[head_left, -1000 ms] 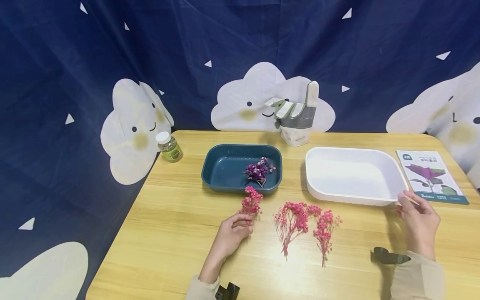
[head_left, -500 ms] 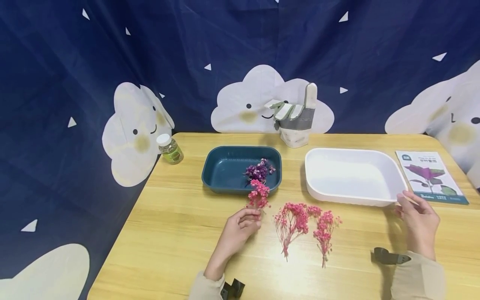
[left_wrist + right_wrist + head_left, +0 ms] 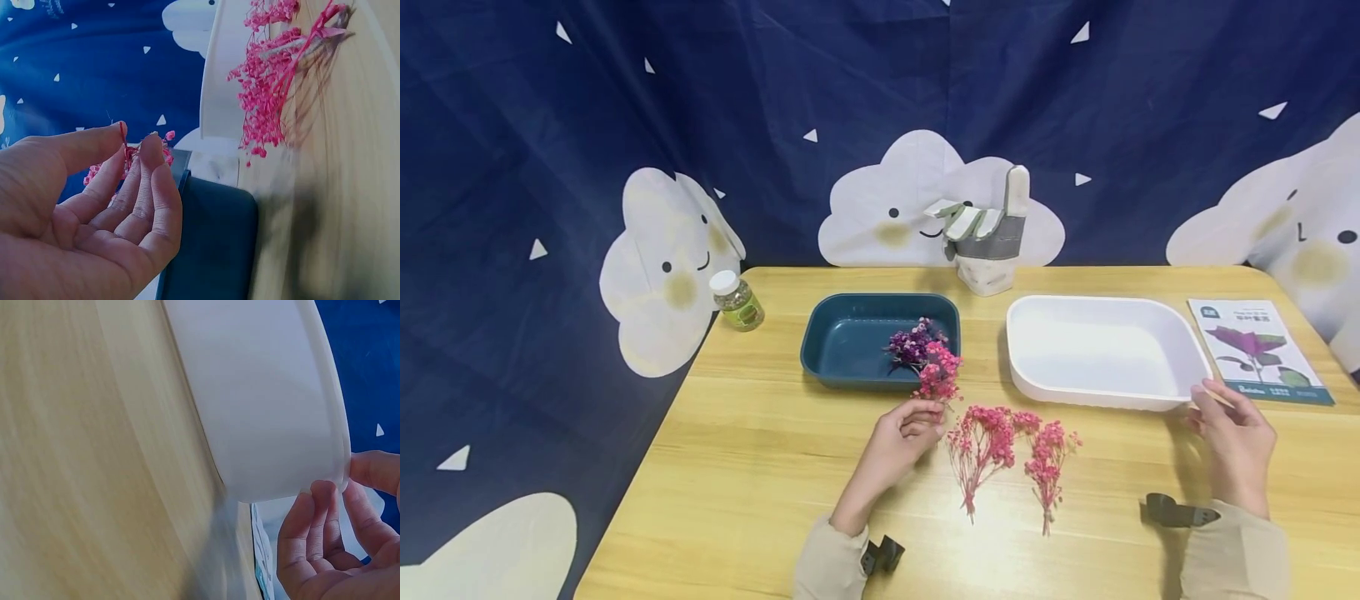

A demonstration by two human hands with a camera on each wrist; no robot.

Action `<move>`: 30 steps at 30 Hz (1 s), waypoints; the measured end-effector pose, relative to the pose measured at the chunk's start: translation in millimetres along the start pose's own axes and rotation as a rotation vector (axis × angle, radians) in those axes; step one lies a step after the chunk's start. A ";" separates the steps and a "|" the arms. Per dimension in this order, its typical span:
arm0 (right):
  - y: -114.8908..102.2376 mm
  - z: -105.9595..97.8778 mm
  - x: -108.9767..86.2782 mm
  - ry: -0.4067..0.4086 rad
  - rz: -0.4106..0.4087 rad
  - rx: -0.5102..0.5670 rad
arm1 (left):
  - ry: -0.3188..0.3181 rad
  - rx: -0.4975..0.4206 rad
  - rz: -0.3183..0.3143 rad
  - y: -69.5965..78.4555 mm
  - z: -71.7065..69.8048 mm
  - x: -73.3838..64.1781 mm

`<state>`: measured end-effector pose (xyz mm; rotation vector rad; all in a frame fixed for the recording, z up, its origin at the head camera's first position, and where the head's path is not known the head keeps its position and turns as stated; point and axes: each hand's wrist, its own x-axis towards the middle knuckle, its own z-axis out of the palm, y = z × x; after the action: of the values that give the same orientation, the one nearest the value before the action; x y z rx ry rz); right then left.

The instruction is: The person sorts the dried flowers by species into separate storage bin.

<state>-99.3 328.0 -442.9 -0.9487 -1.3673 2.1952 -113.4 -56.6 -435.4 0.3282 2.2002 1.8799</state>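
Note:
My left hand [image 3: 898, 442] pinches the stem of a sprig of pink dried flowers [image 3: 940, 371], whose blooms overlap the near right rim of the dark teal tray [image 3: 827, 385]. In the left wrist view the thin red stem [image 3: 123, 134] shows at the fingertips. A bunch of purple dried flowers [image 3: 912, 343] lies inside that tray. On the right, my right hand [image 3: 1236, 442] pinches the near right corner of the white tray [image 3: 1097, 398], thumb and fingers on either side of the rim [image 3: 340, 425].
Two more pink sprigs, one larger [image 3: 981, 442] and one slimmer [image 3: 1047, 467], lie on the wooden table [image 3: 737, 475]. Behind stand a white-lidded jar [image 3: 739, 302] and a glove on a stand [image 3: 988, 233]. A plant booklet [image 3: 1262, 350] lies far right.
My left hand has moved right and slightly away from me with the pink sprig, from before the teal tray to its near right rim. My right hand keeps its place on the white tray.

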 end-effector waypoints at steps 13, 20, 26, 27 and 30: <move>0.0 0.9 -0.2 0.007 -0.006 -0.031 | -0.062 0.050 0.033 12.2 21.4 28.9; 0.0 0.9 0.0 0.006 0.005 -0.033 | -0.066 0.045 0.052 9.6 32.6 44.8; -0.4 0.5 0.0 0.008 0.006 -0.032 | -0.081 0.043 0.090 11.0 46.1 61.9; -0.6 0.3 -0.1 0.004 0.005 -0.032 | -0.085 0.046 0.102 11.4 48.9 64.9; 0.3 -1.0 -0.5 -0.024 0.002 -0.037 | -0.102 0.055 0.109 12.0 56.4 73.2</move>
<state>-98.3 328.2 -443.3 -0.9403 -1.4231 2.1960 -164.9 21.1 -434.1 0.5523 2.2105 1.8148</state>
